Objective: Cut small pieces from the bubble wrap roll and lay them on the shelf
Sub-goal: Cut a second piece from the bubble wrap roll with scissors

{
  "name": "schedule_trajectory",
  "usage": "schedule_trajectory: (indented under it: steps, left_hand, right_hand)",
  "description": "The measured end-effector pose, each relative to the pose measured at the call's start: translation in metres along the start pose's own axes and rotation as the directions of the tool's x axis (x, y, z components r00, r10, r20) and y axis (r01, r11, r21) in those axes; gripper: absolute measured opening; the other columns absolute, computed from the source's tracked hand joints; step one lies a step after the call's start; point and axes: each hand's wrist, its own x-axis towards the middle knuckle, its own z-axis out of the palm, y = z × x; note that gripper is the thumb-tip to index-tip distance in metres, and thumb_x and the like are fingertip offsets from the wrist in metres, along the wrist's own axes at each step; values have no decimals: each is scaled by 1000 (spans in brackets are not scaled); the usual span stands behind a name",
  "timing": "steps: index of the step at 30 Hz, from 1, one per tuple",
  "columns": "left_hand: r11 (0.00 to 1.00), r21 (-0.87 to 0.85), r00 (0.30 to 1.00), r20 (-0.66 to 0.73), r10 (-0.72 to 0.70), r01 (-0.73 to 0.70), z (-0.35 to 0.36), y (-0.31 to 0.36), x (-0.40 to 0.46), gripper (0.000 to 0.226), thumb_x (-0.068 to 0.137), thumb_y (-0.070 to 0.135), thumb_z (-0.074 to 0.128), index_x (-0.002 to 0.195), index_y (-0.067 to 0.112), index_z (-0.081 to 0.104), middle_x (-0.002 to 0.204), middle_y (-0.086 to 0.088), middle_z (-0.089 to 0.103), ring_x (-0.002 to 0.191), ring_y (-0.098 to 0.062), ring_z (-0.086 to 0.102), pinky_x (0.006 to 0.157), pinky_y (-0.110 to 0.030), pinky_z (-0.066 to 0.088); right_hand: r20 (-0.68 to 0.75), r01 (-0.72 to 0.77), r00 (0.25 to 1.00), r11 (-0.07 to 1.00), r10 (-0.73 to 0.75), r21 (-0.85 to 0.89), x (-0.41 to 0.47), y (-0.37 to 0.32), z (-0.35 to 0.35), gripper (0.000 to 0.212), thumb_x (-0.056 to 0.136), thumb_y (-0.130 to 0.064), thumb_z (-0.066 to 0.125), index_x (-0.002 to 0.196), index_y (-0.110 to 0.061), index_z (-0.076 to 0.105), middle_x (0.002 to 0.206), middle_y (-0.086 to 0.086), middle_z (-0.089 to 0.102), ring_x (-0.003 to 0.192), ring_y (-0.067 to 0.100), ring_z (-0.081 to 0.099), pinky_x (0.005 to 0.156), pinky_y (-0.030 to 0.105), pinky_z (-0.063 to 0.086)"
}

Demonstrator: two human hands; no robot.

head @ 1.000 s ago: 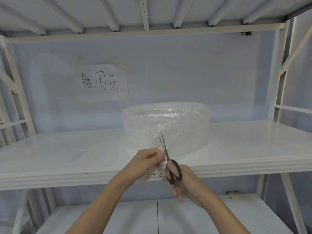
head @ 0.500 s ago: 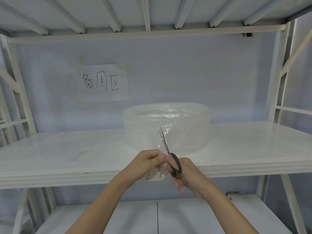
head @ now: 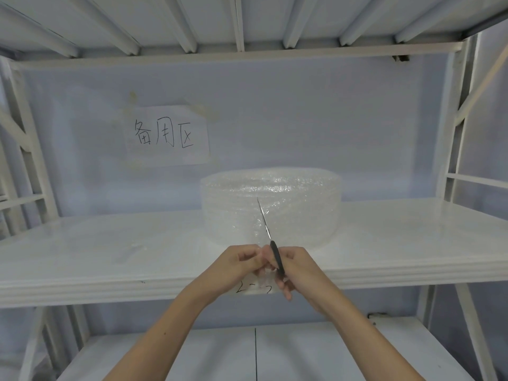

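Note:
A wide roll of clear bubble wrap (head: 299, 204) stands on the white shelf (head: 110, 251), a little right of centre. My right hand (head: 299, 268) grips black-handled scissors (head: 270, 243) at the shelf's front edge. Their blades are closed and point up and away across the roll's front. My left hand (head: 236, 264) sits just left of the scissors and pinches a loose strip of bubble wrap (head: 261, 273) that hangs between both hands. The strip is nearly transparent and hard to trace.
A paper sign (head: 165, 136) with handwritten characters is taped to the back wall. A small handwritten label (head: 253, 288) sits on the shelf's front lip, under my hands. White uprights (head: 453, 127) frame both sides. A lower shelf (head: 302, 350) lies below.
The scissor blades have closed from a slight V into one line. My hands have come closer together, and the right hand has turned so the handle loops are seen edge-on.

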Motion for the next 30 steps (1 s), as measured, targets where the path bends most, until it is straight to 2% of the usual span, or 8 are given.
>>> schedule_trajectory:
  steps: [3, 5, 7, 10, 14, 23, 27, 30]
  left_hand:
    - [1000, -5, 1000, 12, -10, 10, 0, -1, 1, 39, 94, 40, 59, 92, 2, 70, 75, 8, 64, 73, -10, 58, 79, -22, 46]
    - [1000, 7, 1000, 19, -21, 21, 0, 0, 0, 30, 97, 35, 59, 87, 10, 71, 71, 8, 65, 74, -11, 60, 80, -19, 47]
    - [1000, -2, 1000, 15, -27, 27, 0, 0, 0, 28, 98, 31, 58, 86, 10, 71, 69, 10, 65, 73, -12, 60, 79, -17, 47]
    - [999, -9, 999, -2, -34, 34, -1, -1, -1, 27, 99, 26, 57, 83, 9, 68, 70, 9, 63, 72, -11, 59, 80, -22, 46]
    - [999, 5, 999, 5, -39, 39, 0, 1, -2, 28, 98, 24, 58, 72, 19, 67, 69, 11, 64, 73, -8, 60, 80, -15, 47]
    - [998, 25, 998, 20, -64, 64, 2, 5, -5, 27, 97, 23, 61, 71, 20, 70, 72, 11, 66, 72, -5, 58, 75, -13, 45]
    - [997, 22, 997, -22, -75, 76, 1, 5, -5, 25, 95, 24, 63, 73, 16, 73, 73, 10, 67, 72, -5, 59, 76, -13, 45]
    - [996, -10, 994, -62, -88, 87, -2, 4, -4, 16, 92, 15, 65, 80, 10, 75, 82, 6, 72, 76, -8, 63, 78, -16, 48]
  right_hand:
    - [-1, 3, 1000, 999, -3, 32, 1, -1, 0, 55, 84, -55, 62, 76, -1, 62, 49, -5, 58, 38, 12, 43, 36, 21, 36]
    - [-3, 5, 1000, 999, -5, 53, 4, -2, -1, 48, 89, -50, 61, 67, -8, 66, 57, -2, 59, 42, 14, 44, 37, 23, 36]
    - [-14, -1, 1000, 998, 2, 57, 6, -3, -3, 47, 91, -48, 60, 57, -15, 61, 55, 0, 55, 42, 16, 43, 37, 23, 36]
    - [-11, -6, 1000, 999, 7, 37, 9, -4, -6, 51, 88, -54, 61, 62, -11, 53, 49, 6, 49, 39, 19, 40, 39, 24, 35]
    - [21, -8, 1000, 997, 6, 76, 12, -8, -10, 56, 74, -68, 64, 59, -15, 57, 70, 18, 48, 46, 24, 40, 38, 25, 36]
    - [30, 20, 999, 986, -25, 165, 18, -30, -15, 55, 68, -64, 66, 63, -10, 55, 67, 6, 51, 44, 15, 42, 37, 24, 36]
    - [-93, 74, 994, 973, -55, 219, 16, -45, -17, 52, 68, -60, 67, 71, -8, 59, 76, 6, 55, 44, 15, 46, 34, 24, 35]
    - [-293, 155, 953, 947, -69, 283, 13, -52, -31, 43, 83, -47, 65, 82, -5, 66, 87, 8, 64, 49, 15, 58, 34, 22, 43]
